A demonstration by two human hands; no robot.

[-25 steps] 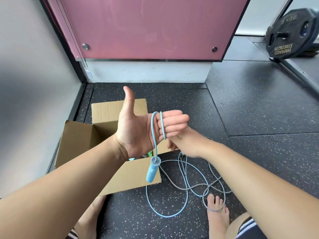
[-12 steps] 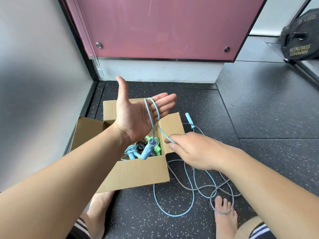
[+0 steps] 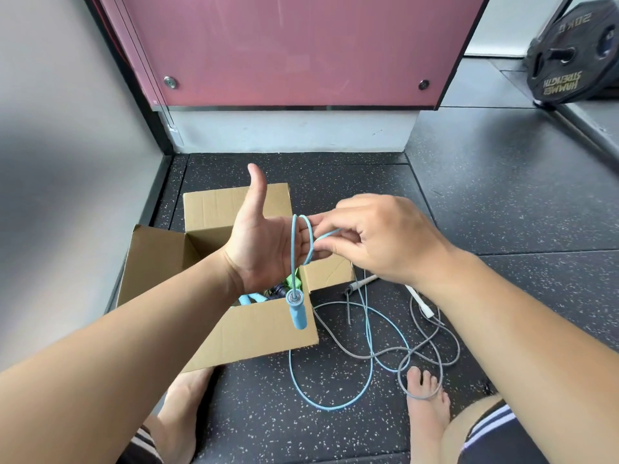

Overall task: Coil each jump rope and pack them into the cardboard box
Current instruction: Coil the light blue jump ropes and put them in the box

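My left hand (image 3: 264,242) is held flat, palm up and thumb raised, above the open cardboard box (image 3: 241,333). The light blue jump rope (image 3: 368,360) is looped twice around its fingers, and one blue handle (image 3: 297,309) dangles below the palm. My right hand (image 3: 378,239) pinches the blue cord just beside the left fingertips. The remaining blue cord trails down to the floor in loose loops. A grey jump rope (image 3: 432,349) with white handles lies tangled with it on the floor. Coiled ropes in blue, green and dark colours (image 3: 268,293) lie inside the box.
The box sits in a corner between a grey wall (image 3: 67,162) and a pink panel (image 3: 294,48). My bare feet (image 3: 425,396) rest on the black speckled rubber floor, the right one touching the grey rope. A black weight plate (image 3: 572,51) leans at the far right.
My right hand has risen from below the left hand to the fingertips, laying another turn of blue cord around the left fingers. The view has shifted slightly.
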